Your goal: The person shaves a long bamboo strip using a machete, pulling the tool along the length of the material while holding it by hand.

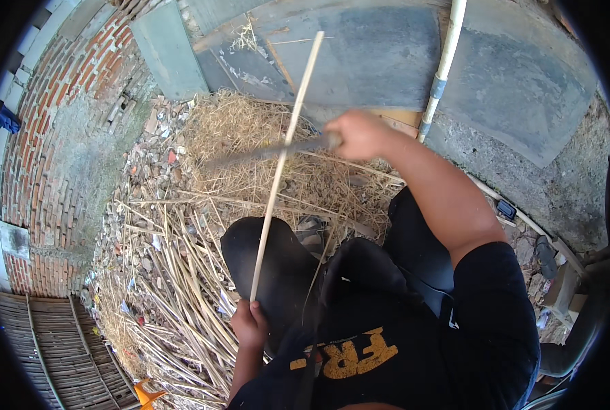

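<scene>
A long pale strip that looks like split bamboo (278, 179) slants up and away from my lap. Its lower end is gripped in my left hand (250, 324), closed beside my left knee. My right hand (359, 136) is closed around the handle of a long dark blade, like a machete (250, 156). The blade points left and is smeared by motion. It crosses the strip near its middle; whether the two touch I cannot tell.
Pale sticks (189, 294) lie in a heap at my left, with a mound of shavings (237, 130) ahead. Beyond stand grey panels (366, 55) and a white pipe (445, 65). A brick wall (45, 157) rises at left, a slatted bamboo panel (56, 352) below it.
</scene>
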Action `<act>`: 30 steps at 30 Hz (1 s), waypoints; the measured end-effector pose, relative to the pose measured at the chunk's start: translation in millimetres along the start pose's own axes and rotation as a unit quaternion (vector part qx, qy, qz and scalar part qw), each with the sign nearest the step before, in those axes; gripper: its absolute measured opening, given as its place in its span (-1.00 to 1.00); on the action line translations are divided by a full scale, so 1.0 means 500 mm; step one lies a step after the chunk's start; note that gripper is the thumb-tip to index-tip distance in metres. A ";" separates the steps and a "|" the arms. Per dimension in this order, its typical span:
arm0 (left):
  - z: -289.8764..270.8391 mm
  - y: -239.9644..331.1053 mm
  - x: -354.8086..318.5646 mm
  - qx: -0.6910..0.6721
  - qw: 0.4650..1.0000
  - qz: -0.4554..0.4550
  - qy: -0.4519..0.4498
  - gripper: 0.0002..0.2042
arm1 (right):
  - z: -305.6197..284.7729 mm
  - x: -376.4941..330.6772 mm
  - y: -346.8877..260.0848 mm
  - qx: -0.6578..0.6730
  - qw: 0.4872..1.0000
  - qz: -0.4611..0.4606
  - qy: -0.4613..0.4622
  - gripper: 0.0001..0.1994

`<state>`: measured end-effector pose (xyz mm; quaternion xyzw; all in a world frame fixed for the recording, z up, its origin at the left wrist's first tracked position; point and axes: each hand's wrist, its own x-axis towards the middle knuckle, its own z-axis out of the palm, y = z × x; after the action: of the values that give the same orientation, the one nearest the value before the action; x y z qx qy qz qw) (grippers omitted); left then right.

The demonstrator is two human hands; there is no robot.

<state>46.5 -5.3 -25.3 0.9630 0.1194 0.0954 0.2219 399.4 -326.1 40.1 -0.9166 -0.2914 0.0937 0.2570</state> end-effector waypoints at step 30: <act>-0.003 0.002 -0.002 0.005 1.000 -0.008 0.009 -0.66 | 0.004 -0.046 -0.103 -0.187 0.974 -0.119 0.056 -0.87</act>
<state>45.3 -5.8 -23.4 0.9622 0.1292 0.1021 0.2168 355.2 -302.7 66.1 -0.9111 -0.3955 -0.0453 0.1064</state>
